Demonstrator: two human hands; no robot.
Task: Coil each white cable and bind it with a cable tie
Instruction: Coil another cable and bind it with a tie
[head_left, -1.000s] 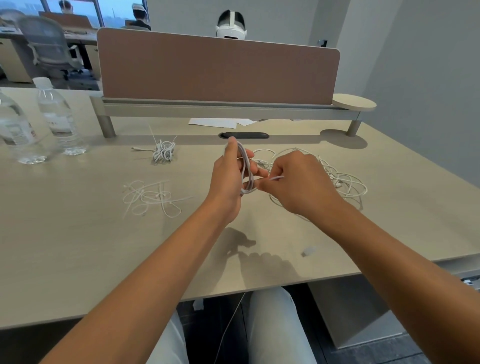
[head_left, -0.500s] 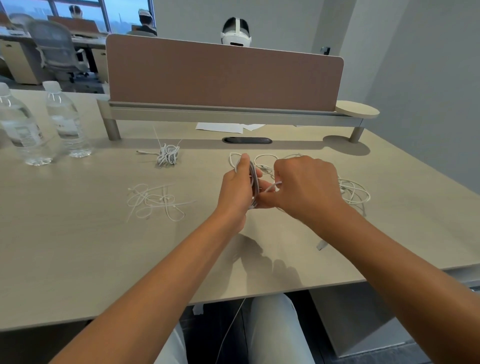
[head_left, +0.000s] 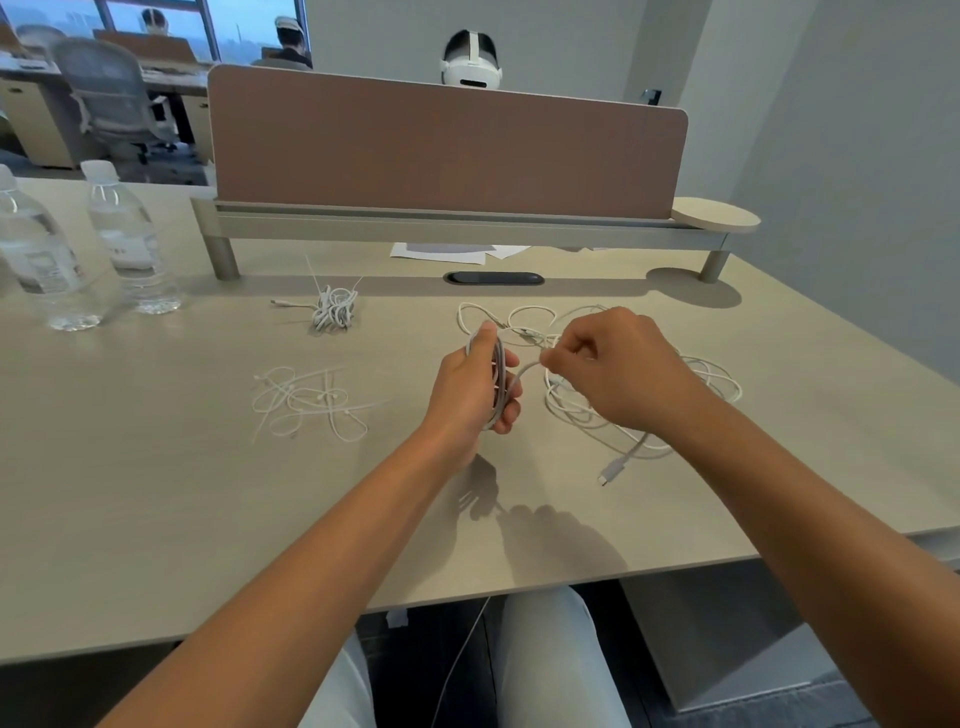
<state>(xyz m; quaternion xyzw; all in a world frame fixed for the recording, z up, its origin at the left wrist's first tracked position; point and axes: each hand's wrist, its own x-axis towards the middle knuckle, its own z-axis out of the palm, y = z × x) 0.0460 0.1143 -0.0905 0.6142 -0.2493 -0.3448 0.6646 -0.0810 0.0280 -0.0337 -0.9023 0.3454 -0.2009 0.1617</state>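
Observation:
My left hand grips a small upright coil of white cable above the middle of the desk. From the coil a strand of the same cable arcs right to my right hand, which pinches it between thumb and fingertips. Under and behind my right hand lies a loose tangle of white cables, with one connector end lying on the desk near me. A bound coil with tie tails sticking up rests at the back left. Several loose white cable ties lie left of my hands.
Two water bottles stand at the far left. A brown divider panel on a raised shelf runs along the back, with a black cable slot and papers below it. A person wearing a headset sits behind it.
My right hand has drawn away from the coil to the right, pulling out a strand of cable. The connector end now shows on the desk. The left hand keeps its grip on the coil.

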